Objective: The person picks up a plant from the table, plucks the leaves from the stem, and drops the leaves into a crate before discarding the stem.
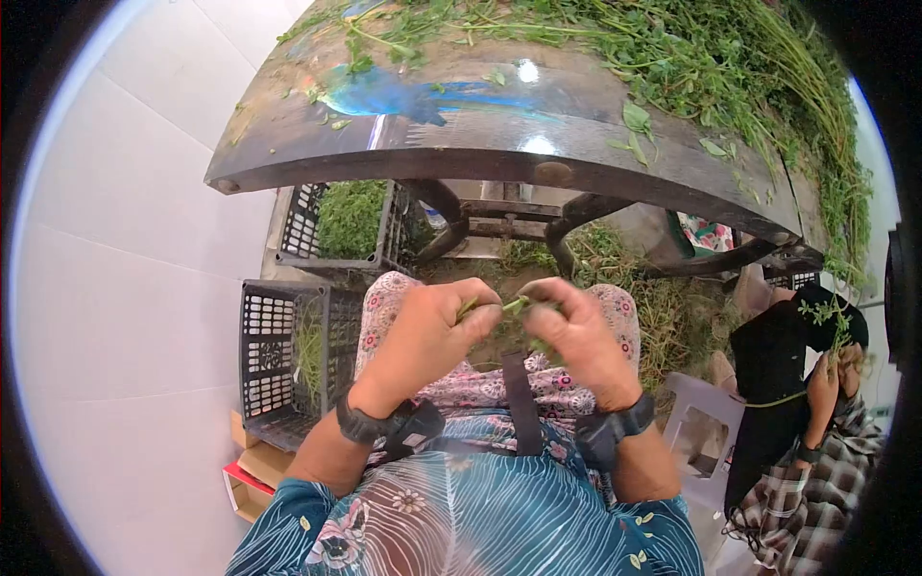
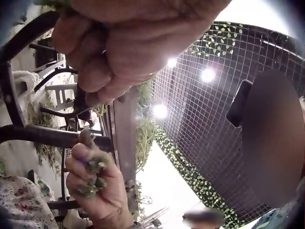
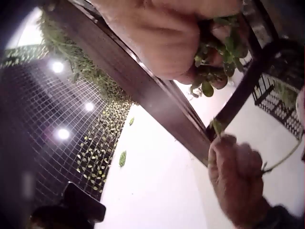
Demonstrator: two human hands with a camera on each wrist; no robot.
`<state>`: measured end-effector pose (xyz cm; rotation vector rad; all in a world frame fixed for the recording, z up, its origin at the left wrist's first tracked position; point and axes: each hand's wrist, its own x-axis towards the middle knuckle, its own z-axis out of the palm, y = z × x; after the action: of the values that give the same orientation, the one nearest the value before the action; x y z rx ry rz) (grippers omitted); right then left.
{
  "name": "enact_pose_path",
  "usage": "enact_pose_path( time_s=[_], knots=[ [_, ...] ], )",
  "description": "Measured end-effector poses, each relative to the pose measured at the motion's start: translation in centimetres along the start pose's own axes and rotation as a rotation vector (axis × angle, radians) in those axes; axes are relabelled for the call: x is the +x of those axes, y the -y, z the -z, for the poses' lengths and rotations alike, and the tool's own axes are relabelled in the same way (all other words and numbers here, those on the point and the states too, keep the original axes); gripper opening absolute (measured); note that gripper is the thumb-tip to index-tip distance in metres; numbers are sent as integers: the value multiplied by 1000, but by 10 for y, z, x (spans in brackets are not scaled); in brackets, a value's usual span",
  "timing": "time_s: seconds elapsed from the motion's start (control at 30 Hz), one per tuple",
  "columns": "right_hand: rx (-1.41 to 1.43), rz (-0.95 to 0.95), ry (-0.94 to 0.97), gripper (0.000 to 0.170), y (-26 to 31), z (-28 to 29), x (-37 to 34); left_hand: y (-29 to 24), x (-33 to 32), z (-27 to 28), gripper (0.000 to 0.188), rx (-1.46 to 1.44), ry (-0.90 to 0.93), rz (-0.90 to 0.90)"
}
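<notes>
Over the lap, the left hand point(image 1: 447, 322) and right hand point(image 1: 576, 336) meet closely, with a green stem point(image 1: 516, 306) between their fingertips. The right hand's fingers curl round small leafy green sprigs point(image 3: 224, 52), which poke out below them in the right wrist view. From the left hand, gripping in a curled fist, a long thin stem point(image 3: 285, 158) trails to the side. In the left wrist view the right hand point(image 2: 102, 193) faces the camera with leaves point(image 2: 94, 186) against its fingers. The inner side of the left hand's grip is partly hidden.
A wooden table point(image 1: 461, 168) ahead bears heaped leafy stems point(image 1: 711, 67). Beneath and left stand a black crate point(image 1: 384, 226) of greens and another crate point(image 1: 264, 350) with thin stems. Cut stalks point(image 1: 672, 326) litter the floor. At right, another person's hand point(image 1: 821, 389) holds a sprig beside a plastic stool point(image 1: 706, 413).
</notes>
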<state>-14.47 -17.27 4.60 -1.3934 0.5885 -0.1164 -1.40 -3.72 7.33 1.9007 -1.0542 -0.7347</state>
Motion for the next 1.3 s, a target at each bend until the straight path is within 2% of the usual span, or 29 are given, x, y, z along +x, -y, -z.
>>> enact_pose_path(
  time_s=[0.07,0.1,0.2,0.3,0.4,0.47,0.5,0.63,0.73,0.83,0.87,0.93,1.03,1.13,1.23,1.27,1.3],
  knots=[
    [-105,63,74,23,-5,-6,3,-5,0,-1,14,-10,17,27],
    [-121,73,26,22,-5,-8,3,-3,-1,-1,14,-1,14,8],
    [-314,301,-74,19,-18,0,6,5,-2,1,15,8,2,-41],
    [201,85,-258,17,-12,15,5,11,-4,5,15,-38,-8,-37],
    [646,42,-215,16,-23,40,10,21,-7,17,15,-91,-42,7],
    [758,22,-197,16,-25,42,11,39,-10,31,13,-115,-92,33],
    [818,7,-192,17,-27,40,11,42,-14,40,14,-181,-102,137],
    [822,-56,-207,13,-40,36,16,73,-33,76,17,-2,-307,125],
    [789,-99,-171,11,-46,33,19,103,-62,110,19,191,-437,288],
    [748,-130,-117,10,-42,27,20,147,-92,142,21,395,-557,348],
    [739,-144,-103,10,-39,24,20,165,-104,152,22,398,-579,457],
    [746,-174,-109,10,-41,19,21,195,-124,163,26,673,-627,422],
    [678,-190,-112,12,-33,9,22,196,-132,164,31,984,-676,157],
    [608,-187,-74,13,-31,2,23,164,-111,141,31,288,-539,372],
    [603,-182,-49,15,-33,-5,29,125,-84,103,26,237,-369,295],
    [615,-202,-52,15,-33,-7,29,107,-73,93,26,159,-259,375],
    [627,-227,-50,15,-34,-9,29,116,-67,81,27,208,-213,218]
  ],
)
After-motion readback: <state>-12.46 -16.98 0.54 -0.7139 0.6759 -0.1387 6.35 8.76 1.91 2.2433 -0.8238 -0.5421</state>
